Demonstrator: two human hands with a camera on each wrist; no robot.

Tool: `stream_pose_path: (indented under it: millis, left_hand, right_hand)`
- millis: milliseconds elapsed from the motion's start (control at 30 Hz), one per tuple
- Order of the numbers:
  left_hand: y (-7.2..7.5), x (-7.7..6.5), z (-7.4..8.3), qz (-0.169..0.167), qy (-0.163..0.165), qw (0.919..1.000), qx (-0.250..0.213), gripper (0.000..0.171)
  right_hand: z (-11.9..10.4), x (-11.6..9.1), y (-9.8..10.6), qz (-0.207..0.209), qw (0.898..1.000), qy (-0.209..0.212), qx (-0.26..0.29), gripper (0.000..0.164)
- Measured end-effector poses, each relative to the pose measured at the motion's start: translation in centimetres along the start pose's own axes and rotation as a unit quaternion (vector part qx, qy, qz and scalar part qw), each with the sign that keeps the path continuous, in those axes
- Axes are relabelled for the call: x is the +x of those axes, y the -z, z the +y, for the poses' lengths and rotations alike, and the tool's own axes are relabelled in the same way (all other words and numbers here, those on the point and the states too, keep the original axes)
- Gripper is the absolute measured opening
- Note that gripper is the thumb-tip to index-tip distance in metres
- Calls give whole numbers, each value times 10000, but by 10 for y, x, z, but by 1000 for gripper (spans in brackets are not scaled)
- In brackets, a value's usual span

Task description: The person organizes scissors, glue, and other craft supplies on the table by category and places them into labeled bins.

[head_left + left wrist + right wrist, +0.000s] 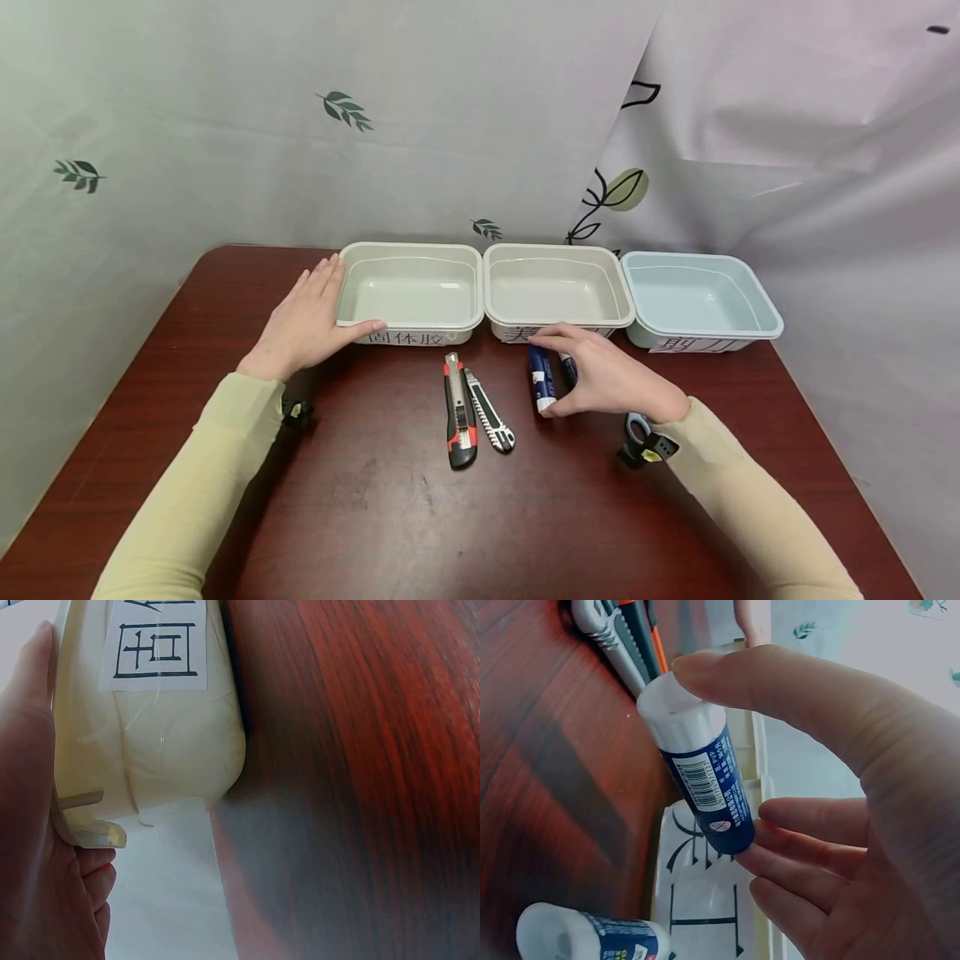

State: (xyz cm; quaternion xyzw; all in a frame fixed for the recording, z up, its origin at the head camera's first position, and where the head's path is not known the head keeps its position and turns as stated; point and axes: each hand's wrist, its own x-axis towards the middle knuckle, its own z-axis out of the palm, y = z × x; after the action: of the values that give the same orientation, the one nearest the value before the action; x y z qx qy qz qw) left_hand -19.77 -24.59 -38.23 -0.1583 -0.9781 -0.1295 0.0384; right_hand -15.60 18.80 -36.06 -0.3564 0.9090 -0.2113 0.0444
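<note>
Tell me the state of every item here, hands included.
Left bin: upright, uncovered.
Middle bin: upright, uncovered.
Right bin: upright, uncovered.
Left hand: resting on the left bin's rim.
Held glue stick: pinched, no glue showing.
Right hand: pinching the held glue stick.
Other glue stick: lying on its side.
Red-black cutter: lying flat, blade unclear.
Silver cutter: lying flat, blade unclear.
Apparent scissors: mostly hidden, open or closed unclear.

Head view: bright, diffuse illumination, in good focus; small specular highlights on the floors of the pale green bin (408, 304) and blue bin (693, 308); soft shadow on the tabletop (360, 517) beside the left sleeve (202, 475). Left wrist view: left grip (34, 877) shaded, upper left corner overexposed, lower portion hazy. Right wrist view: curtain (840, 660) washed out at upper right; tabletop shadowed; print on the glue stick (709, 780) legible.
</note>
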Motion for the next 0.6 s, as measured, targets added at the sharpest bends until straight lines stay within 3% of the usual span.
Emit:
stream_pose_path:
  millis: [267, 600]
  left_hand:
    - [0, 0, -1, 33, -20, 10000, 36, 117]
    - [-1, 0, -2, 59, -38, 10000, 29, 117]
  right_hand:
    - [-7, 6, 9, 191, 9994, 11, 282, 92]
    - [-15, 18, 23, 768, 9939, 404, 681, 92]
